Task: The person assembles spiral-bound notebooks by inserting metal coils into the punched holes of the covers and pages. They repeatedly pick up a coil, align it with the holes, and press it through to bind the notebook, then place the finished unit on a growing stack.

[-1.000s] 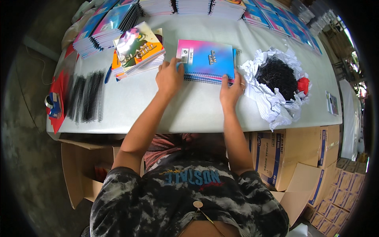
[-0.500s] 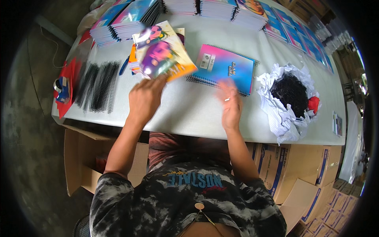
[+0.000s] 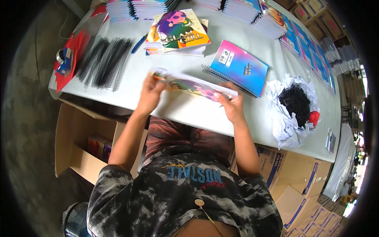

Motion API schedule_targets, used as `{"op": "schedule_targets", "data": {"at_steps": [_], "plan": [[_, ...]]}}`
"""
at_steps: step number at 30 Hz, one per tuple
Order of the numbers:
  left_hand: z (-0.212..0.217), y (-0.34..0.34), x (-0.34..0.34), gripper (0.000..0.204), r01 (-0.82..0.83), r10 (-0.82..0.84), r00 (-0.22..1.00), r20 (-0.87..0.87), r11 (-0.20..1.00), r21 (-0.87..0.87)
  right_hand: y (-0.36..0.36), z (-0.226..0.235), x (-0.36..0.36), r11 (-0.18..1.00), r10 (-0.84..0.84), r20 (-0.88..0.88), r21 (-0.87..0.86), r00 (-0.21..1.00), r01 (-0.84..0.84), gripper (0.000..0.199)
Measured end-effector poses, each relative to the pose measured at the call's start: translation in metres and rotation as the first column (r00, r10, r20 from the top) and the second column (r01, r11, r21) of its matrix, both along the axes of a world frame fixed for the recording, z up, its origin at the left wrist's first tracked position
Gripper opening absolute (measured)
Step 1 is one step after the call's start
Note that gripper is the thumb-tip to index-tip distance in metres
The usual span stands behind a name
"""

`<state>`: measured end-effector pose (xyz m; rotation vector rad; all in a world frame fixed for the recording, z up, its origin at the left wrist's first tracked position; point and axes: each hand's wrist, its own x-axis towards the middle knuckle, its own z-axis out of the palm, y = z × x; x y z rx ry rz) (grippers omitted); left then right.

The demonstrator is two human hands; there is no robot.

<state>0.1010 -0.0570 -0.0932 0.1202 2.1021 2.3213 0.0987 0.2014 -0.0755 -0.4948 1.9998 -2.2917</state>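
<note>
Above the table's near edge I hold a notebook point(image 3: 193, 86) between both hands, tilted nearly on edge and blurred by motion. Its illustrated cover faces toward me. My left hand point(image 3: 151, 94) grips one end, and my right hand point(image 3: 231, 103) has the other, thumb on the cover. I cannot make out whether a coil runs through it. Just beyond lies a stack of similar notebooks point(image 3: 181, 29) with a cartoon figure on the top cover. To its right rest spiral notebooks point(image 3: 241, 68) with pink and blue covers, black coils along their edges.
Loose black binding coils point(image 3: 104, 65) lie on the left, beside a blue tape dispenser point(image 3: 65, 65) on red sheets. A blue pen point(image 3: 139, 44) is near the stack. Crumpled white paper point(image 3: 280, 128) holds black coil scraps point(image 3: 294, 104). More notebook stacks point(image 3: 241, 12) line the far edge.
Half a second ago my left hand held a notebook over the stack while my right hand was empty. A notebook is now close to me, held in both hands.
</note>
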Motion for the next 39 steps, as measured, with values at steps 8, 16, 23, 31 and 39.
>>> {"op": "schedule_targets", "data": {"at_steps": [8, 16, 23, 31, 39], "plan": [[-0.005, -0.047, -0.035, 0.027, -0.436, 0.138, 0.897, -0.419, 0.126, -0.891, -0.005, -0.009, 0.005, 0.994, 0.014, -0.098, 0.108, 0.995, -0.003, 0.017], [0.008, -0.128, -0.075, 0.036, -0.434, 0.451, 0.796, -0.403, -0.037, -0.9, -0.013, 0.002, 0.005, 0.998, -0.017, -0.256, 0.048, 0.967, 0.03, 0.027], [0.058, -0.097, -0.053, 0.032, -0.379, 0.325, 0.926, -0.195, 0.803, -0.46, -0.008, -0.003, -0.001, 0.991, -0.066, -0.277, 0.091, 0.959, 0.094, 0.028], [0.062, -0.048, -0.019, 0.023, 0.111, -0.162, 0.983, -0.086, 0.898, -0.425, -0.008, -0.005, -0.002, 0.988, -0.055, -0.291, 0.125, 0.955, 0.095, 0.028], [0.072, -0.041, -0.028, 0.031, 0.101, -0.097, 0.995, 0.03, 0.947, -0.305, -0.007, -0.001, -0.004, 0.989, -0.024, -0.353, 0.128, 0.935, 0.074, 0.026]]}}
